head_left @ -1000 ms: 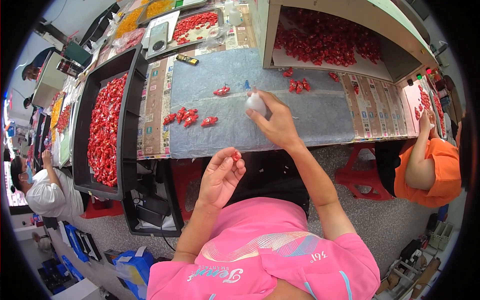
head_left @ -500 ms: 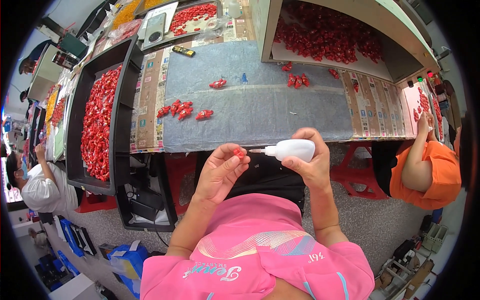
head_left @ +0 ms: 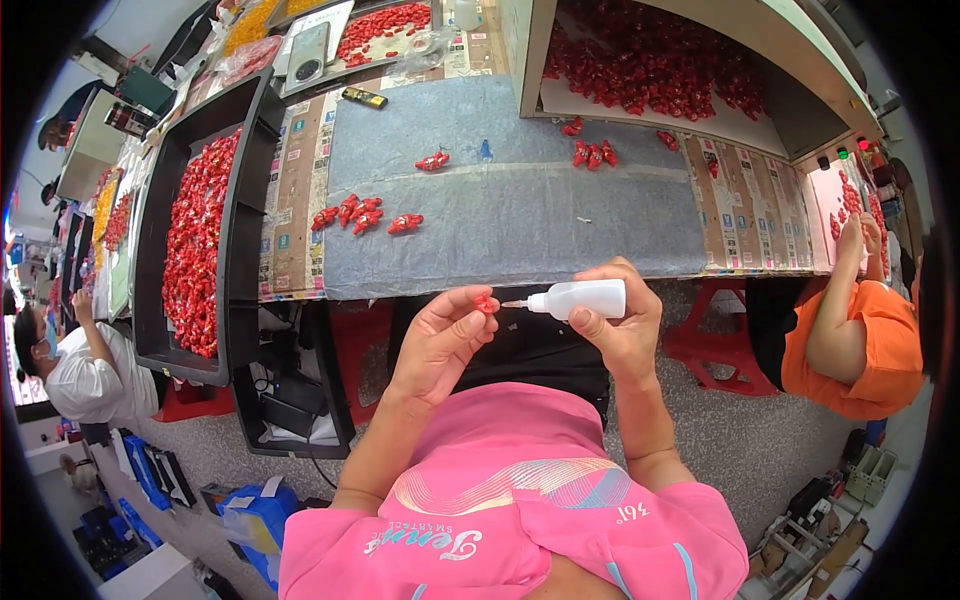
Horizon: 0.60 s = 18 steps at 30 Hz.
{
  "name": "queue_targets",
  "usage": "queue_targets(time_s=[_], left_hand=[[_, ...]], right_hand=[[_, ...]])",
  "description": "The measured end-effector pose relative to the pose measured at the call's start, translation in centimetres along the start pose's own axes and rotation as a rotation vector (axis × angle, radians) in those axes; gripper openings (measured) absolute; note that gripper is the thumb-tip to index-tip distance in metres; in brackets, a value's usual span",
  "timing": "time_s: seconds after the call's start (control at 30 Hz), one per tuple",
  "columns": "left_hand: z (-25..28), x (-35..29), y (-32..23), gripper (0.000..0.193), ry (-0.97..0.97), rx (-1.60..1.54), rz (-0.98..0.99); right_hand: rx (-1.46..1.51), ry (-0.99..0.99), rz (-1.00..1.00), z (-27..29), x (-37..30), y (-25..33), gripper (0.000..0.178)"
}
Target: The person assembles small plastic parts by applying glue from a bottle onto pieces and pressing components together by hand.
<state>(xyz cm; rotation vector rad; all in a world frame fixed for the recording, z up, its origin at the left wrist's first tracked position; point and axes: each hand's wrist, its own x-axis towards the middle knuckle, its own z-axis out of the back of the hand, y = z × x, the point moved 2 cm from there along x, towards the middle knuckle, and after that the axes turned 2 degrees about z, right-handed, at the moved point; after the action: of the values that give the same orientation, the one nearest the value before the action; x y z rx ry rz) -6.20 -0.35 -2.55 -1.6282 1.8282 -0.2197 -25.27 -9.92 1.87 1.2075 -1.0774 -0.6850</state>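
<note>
Between the thumb and fingertips of my left hand is a small red plastic piece. My right hand grips a white squeeze bottle lying sideways, its thin nozzle pointing left at the red piece. The tip is at or very near the piece; whether they touch I cannot tell. Both hands are in front of the table edge, above my lap. On the blue-grey table sheet beyond them lie several loose red pieces, some in a cluster at the left and others farther right.
A black tray full of red pieces stands at the left. At the back right, an open-fronted box holds a red heap. A phone and a yellow-black stick-shaped item lie at the back left. People sit on both sides, one in an orange top.
The bottle is gripped slightly differently and sits a little farther left, its nozzle nearer the red piece. My left hand has hardly moved. The whole view has shifted slightly.
</note>
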Motion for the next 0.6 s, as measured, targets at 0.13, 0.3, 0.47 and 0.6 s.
queue_targets(time_s=[0.13,0.3,0.47,0.6], left_hand=[[-0.1,0.02,-0.01,0.028,0.009,0.021,0.006],[-0.12,-0.02,-0.04,0.027,0.013,0.015,0.014],[-0.33,-0.05,-0.09,0.028,0.019,0.012,0.023],[-0.18,0.0,0.01,0.028,0.03,0.007,0.024]], right_hand=[[0.012,-0.015,-0.017,0.02,-0.05,-0.36,0.032],[-0.003,-0.008,-0.029,0.04,0.01,-0.32,0.031],[0.012,-0.019,-0.036,0.05,-0.01,-0.39,0.031],[-0.002,-0.013,-0.042,0.03,-0.03,-0.33,0.03]])
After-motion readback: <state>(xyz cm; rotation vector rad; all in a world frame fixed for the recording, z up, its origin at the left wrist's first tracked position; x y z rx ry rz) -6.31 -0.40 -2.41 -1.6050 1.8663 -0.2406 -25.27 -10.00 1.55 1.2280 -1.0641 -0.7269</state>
